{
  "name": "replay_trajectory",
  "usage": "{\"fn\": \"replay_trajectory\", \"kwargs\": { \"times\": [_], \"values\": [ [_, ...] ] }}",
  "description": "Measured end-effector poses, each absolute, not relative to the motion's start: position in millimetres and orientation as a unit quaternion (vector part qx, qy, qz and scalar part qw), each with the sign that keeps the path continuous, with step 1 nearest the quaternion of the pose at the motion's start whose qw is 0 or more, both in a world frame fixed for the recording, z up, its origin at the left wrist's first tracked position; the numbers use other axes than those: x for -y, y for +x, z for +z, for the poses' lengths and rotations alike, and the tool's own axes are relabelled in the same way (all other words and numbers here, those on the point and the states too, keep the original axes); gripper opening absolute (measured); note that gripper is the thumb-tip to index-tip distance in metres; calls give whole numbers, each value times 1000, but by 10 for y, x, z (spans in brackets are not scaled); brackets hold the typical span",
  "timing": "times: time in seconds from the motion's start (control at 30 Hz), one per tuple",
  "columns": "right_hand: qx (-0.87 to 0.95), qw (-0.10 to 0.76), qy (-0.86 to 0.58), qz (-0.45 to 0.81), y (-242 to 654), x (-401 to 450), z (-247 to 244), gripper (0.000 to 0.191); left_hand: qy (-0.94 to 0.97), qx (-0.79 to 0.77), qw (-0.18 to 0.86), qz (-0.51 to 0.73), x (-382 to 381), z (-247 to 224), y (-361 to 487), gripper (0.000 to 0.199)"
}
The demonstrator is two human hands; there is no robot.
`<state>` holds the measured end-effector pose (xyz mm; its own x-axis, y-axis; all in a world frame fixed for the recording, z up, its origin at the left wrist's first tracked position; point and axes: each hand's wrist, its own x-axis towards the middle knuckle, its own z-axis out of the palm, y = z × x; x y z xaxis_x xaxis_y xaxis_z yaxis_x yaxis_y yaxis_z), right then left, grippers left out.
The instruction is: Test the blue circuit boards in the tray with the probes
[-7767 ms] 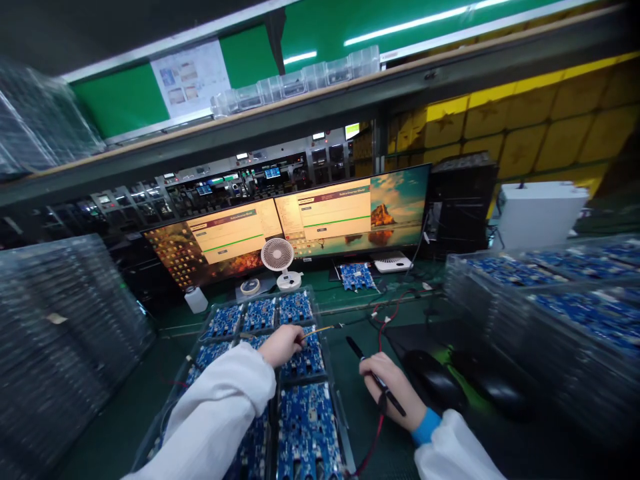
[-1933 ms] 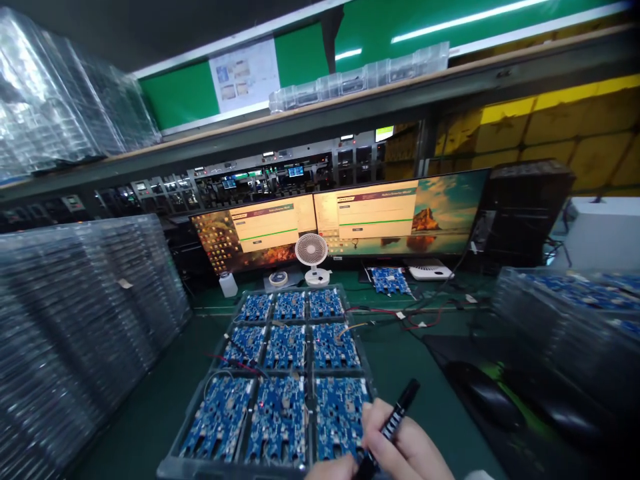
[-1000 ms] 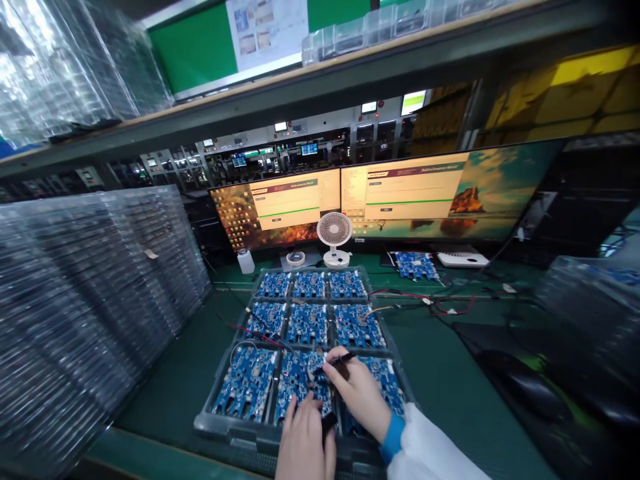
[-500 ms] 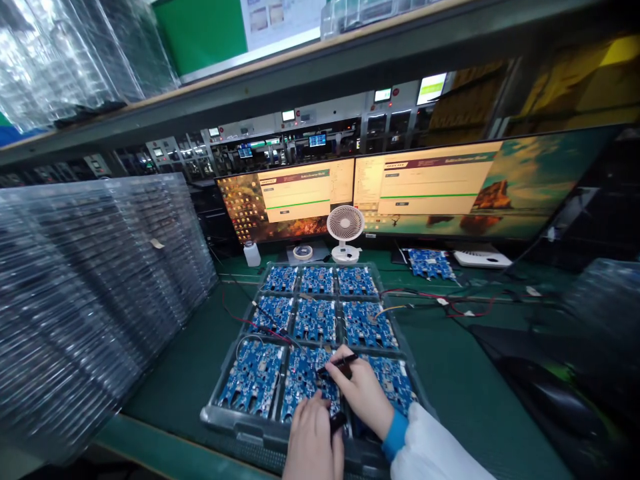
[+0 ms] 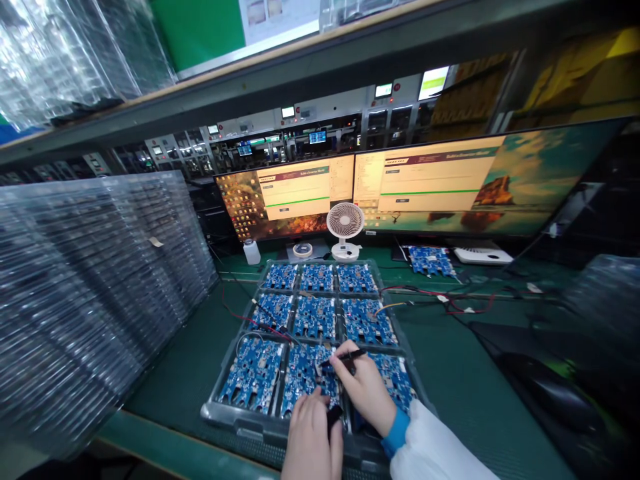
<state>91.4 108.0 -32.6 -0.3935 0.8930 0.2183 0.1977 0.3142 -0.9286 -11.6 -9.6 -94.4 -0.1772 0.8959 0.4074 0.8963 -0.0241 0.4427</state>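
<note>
My right hand [image 5: 364,383] pinches a slim black pen [image 5: 345,357], its tip down at the front-middle blue circuit board [image 5: 303,373]. Closed at that board's front edge, my left hand [image 5: 314,433] has a short black object [image 5: 334,418] between thumb and fingers; I cannot tell whether it is the pen's cap. The clear plastic tray [image 5: 215,413] under both hands holds several blue boards in rows, one per compartment. To the right, my right wrist partly covers another board [image 5: 393,380].
Stacked clear trays [image 5: 100,280] rise at the left. Behind the tray stand a white fan [image 5: 345,227], a small bottle [image 5: 251,252] and two monitors [image 5: 430,187]. Red and black wires [image 5: 440,298] cross the bench at right. A black mouse [image 5: 555,393] lies at the far right.
The pen and my right hand have shifted very slightly over the same board, the pen now lying a little flatter. My left hand has stayed nearly in place.
</note>
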Motion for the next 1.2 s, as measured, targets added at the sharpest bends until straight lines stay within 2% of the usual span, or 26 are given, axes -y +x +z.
{"fn": "replay_trajectory", "kwargs": {
  "times": [0.17, 0.37, 0.53, 0.7, 0.8, 0.93, 1.0, 1.13, 1.2],
  "values": [
    [672, 429, -391, 459, 1062, -1014, -159, 34, -576, 738, -113, -334, 72, -694, -285, 40],
    [598, 443, -342, 573, 1196, -941, 24, 40, -590, 740, -126, -297, 16, -484, -443, 41],
    [593, 419, -328, 605, 1211, -877, 52, 42, -612, 713, -176, -293, 26, -288, -310, 41],
    [605, 381, -298, 632, 1300, -712, 8, 40, -655, 634, -274, -306, 102, -105, -242, 40],
    [624, 398, -260, 620, 1408, -612, -3, 37, -667, 578, -341, -322, 145, -27, -220, 52],
    [672, 429, -218, 563, 1568, -578, 63, 29, -626, 530, -488, -299, 122, 174, -150, 67],
    [695, 436, -231, 523, 1679, -649, 92, 25, -636, 552, -458, -286, 38, 301, -155, 61],
    [636, 523, -345, 450, 2063, -998, -11, 27, -600, 736, -193, -247, -261, 388, -351, 48],
    [558, 588, -422, 405, 2316, -1211, -150, 34, -553, 796, -142, -201, -411, 317, -470, 43]
  ]
}}
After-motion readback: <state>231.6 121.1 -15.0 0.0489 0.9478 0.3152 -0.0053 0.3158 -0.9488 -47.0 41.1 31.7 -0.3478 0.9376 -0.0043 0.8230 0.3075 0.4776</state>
